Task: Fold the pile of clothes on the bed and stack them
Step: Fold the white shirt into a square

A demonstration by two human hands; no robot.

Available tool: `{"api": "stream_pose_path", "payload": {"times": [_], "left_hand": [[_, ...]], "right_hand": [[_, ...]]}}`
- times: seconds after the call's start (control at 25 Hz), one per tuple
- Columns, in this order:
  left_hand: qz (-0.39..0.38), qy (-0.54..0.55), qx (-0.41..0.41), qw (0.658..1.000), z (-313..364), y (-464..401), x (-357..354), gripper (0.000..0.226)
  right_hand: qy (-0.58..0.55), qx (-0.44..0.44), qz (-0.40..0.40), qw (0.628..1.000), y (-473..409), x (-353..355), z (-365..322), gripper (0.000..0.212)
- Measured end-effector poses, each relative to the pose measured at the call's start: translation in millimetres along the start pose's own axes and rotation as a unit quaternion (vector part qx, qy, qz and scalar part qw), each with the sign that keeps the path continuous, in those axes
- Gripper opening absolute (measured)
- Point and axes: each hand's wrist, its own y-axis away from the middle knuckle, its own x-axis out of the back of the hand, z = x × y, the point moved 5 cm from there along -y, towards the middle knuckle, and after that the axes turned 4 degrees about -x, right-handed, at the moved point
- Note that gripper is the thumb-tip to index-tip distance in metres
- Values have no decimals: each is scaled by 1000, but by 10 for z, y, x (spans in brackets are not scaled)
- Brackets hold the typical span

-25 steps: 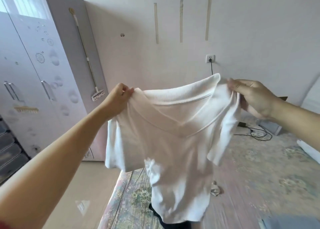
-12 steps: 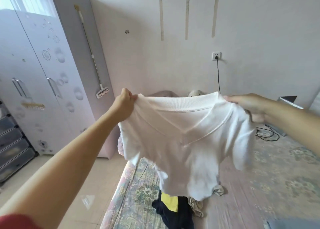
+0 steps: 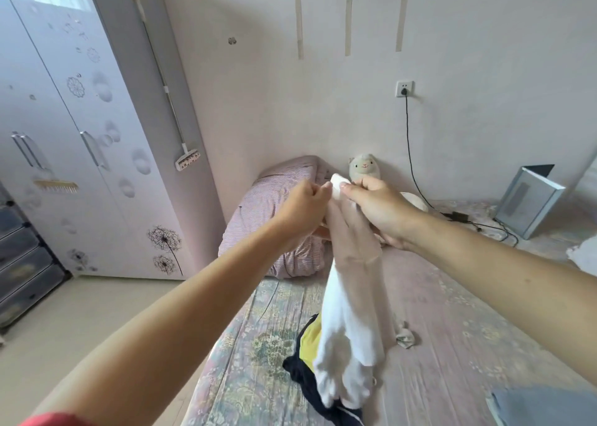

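A white V-neck shirt hangs in the air over the bed, folded lengthwise into a narrow strip. My left hand and my right hand meet at its top, and each pinches a shoulder of the shirt. The hem dangles onto a dark navy and yellow garment that lies crumpled on the floral bed sheet. A small pale piece of cloth lies just right of the pile.
A pink striped rolled quilt and a plush toy sit at the head of the bed. A grey device with a black cable lies at the far right. A wardrobe stands left. A grey folded item lies at bottom right.
My hands came together, which brought the two shoulders of the spread shirt side by side and folded it in half lengthwise. The shirt now hangs lower.
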Motion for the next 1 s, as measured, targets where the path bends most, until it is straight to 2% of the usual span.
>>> {"api": "stream_pose_path", "payload": {"times": [0.08,0.16,0.32,0.36,0.48,0.52,0.6,0.72,0.8,0.88,0.96,1.0], "left_hand": [[5,47,10,999,65,83,-16,39],[14,109,18,994,119,130,19,34],[-15,157,14,987,229,253,0,24],[-21,153,4,988,244,275,10,26],[-51,124,-19,991,280,320,164,40],[-65,95,-35,993,287,330,226,44],[-51,-49,-95,993,315,332,359,60],[26,-289,-168,942,400,304,418,82],[16,-333,-172,927,436,291,358,66],[-8,-278,-158,947,496,274,343,30],[-14,-207,-138,968,540,275,368,24],[-8,-200,-147,969,581,281,370,23]], "right_hand": [[55,29,8,998,26,0,-40,24],[69,46,-28,996,82,2,-64,19],[165,105,-63,979,202,26,-138,53],[154,116,-75,978,225,35,-163,53],[82,132,-123,980,284,76,-269,34],[84,139,-131,978,297,95,-303,28],[92,148,-137,975,306,115,-355,23],[77,136,-154,976,289,102,-394,21],[82,145,-163,973,300,89,-432,23],[60,153,-165,973,340,124,-497,32],[5,152,-161,975,394,194,-544,40],[0,156,-153,976,427,235,-547,45]]}}
